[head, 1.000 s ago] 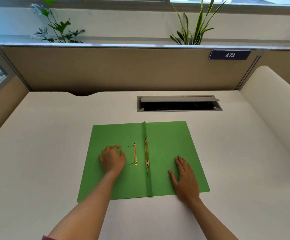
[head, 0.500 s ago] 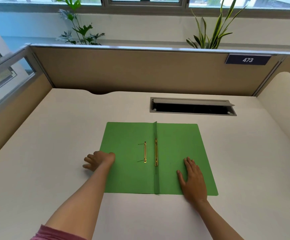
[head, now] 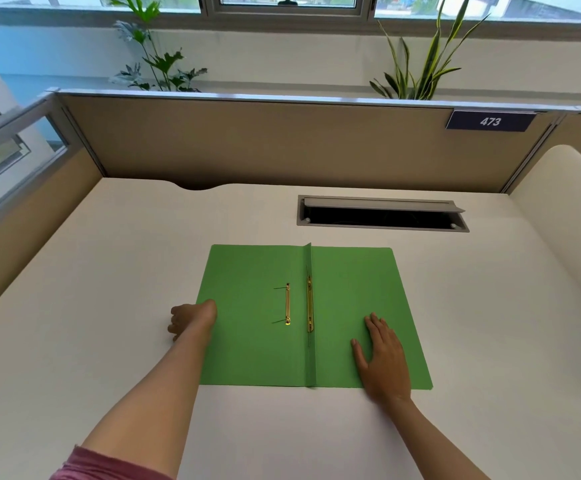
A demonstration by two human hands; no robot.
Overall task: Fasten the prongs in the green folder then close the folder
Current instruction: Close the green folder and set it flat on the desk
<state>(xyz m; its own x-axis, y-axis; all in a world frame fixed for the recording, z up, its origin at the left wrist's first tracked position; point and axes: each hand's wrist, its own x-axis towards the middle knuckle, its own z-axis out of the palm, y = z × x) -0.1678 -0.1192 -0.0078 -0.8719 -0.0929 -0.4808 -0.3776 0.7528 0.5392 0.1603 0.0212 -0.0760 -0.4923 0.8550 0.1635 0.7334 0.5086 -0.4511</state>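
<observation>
The green folder (head: 254, 344) lies open and flat on the white desk. A brass bar with two thin prongs (head: 287, 304) sits on its left leaf, and a second brass strip (head: 310, 304) runs along the spine fold. My left hand (head: 188, 318) rests at the folder's left edge, fingers curled down over the edge onto the desk; whether they grip the cover is hidden. On the right leaf my right hand (head: 384, 358) lies flat, palm down with fingers apart, near the front edge.
A cable slot with a raised grey lid (head: 381, 213) is cut into the white desk (head: 109, 271) behind the folder. Tan partition walls (head: 282, 143) enclose the back and left. A rounded white panel (head: 566, 209) rises at the right. Plants stand beyond the partition.
My left hand has slid from the left leaf near the prongs out to the folder's left edge. The right hand stayed flat on the right leaf. The view has shifted left.
</observation>
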